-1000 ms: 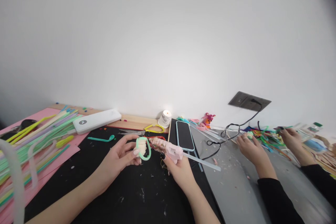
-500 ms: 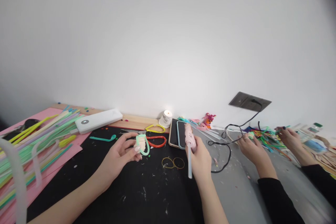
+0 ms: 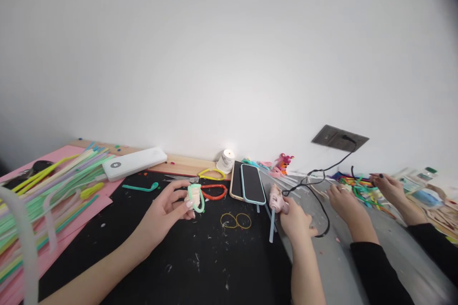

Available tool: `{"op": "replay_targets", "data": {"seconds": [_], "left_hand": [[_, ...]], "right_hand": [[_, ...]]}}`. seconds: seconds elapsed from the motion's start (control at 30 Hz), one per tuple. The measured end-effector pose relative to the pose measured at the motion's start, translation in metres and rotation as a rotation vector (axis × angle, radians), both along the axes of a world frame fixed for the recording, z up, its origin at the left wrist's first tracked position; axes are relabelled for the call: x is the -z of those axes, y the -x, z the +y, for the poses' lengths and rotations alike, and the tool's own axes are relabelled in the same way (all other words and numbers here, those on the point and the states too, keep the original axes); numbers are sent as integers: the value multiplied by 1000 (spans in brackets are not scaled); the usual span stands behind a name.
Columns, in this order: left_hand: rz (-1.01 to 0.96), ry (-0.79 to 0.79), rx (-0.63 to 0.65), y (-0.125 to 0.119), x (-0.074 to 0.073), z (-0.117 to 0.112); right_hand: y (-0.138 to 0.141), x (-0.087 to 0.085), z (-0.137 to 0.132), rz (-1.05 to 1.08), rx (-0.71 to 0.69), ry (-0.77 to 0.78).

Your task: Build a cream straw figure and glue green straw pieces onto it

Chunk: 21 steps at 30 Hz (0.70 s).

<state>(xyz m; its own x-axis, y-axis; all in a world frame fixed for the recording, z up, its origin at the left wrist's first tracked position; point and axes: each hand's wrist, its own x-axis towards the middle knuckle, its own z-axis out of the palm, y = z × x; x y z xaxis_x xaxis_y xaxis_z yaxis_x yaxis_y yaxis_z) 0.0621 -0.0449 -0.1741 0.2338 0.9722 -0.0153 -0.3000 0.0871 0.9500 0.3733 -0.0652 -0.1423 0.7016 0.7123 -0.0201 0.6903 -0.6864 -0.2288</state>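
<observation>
My left hand [image 3: 162, 212] holds a small cream straw bundle with a mint-green loop [image 3: 195, 196] between thumb and fingers, just above the black mat [image 3: 186, 262]. My right hand [image 3: 296, 221] grips a pink glue gun [image 3: 277, 199] low over the grey table surface to the right of the mat; a clear glue stick [image 3: 272, 231] pokes out of its back, and its black cord [image 3: 320, 209] trails away toward the wall socket [image 3: 339, 137].
A red loop [image 3: 213, 192], yellow loop [image 3: 211, 174], two rubber bands [image 3: 236, 220], scissors [image 3: 181, 179], a phone [image 3: 252, 184] and a lit candle [image 3: 226, 160] lie ahead. Coloured straws [image 3: 46, 190] on pink paper at left. Another person's hands [image 3: 345, 202] work at a straw pile at right.
My right hand has carried the glue gun from beside the straw bundle rightward, off the mat and down to the grey surface. The left hand has kept the bundle almost still.
</observation>
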Motion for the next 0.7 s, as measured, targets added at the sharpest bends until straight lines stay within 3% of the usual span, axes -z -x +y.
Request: {"op": "replay_targets", "data": {"seconds": [0.2,0.3,0.37,0.43,0.5,0.6,0.7], "left_hand": [[64,-49,33,-1,3,0],[109,-76,29,-2,5,0],[136,-89,30,-3,6,0],[164,-99,40,-3,7,-1],[191,-114,53,-3,9,-2],[233,-158,75,-2,13,-3],[267,-196,79,-1,17,-2]], "right_hand": [[-4,11,5,1,-97,-55],[-7,14,8,-14,-117,-255],[-3,12,9,5,-179,-490],[11,9,7,96,-329,-740],[35,6,3,255,-574,-830],[81,5,-6,397,-977,-638],[116,9,-13,498,-1179,-512]]}}
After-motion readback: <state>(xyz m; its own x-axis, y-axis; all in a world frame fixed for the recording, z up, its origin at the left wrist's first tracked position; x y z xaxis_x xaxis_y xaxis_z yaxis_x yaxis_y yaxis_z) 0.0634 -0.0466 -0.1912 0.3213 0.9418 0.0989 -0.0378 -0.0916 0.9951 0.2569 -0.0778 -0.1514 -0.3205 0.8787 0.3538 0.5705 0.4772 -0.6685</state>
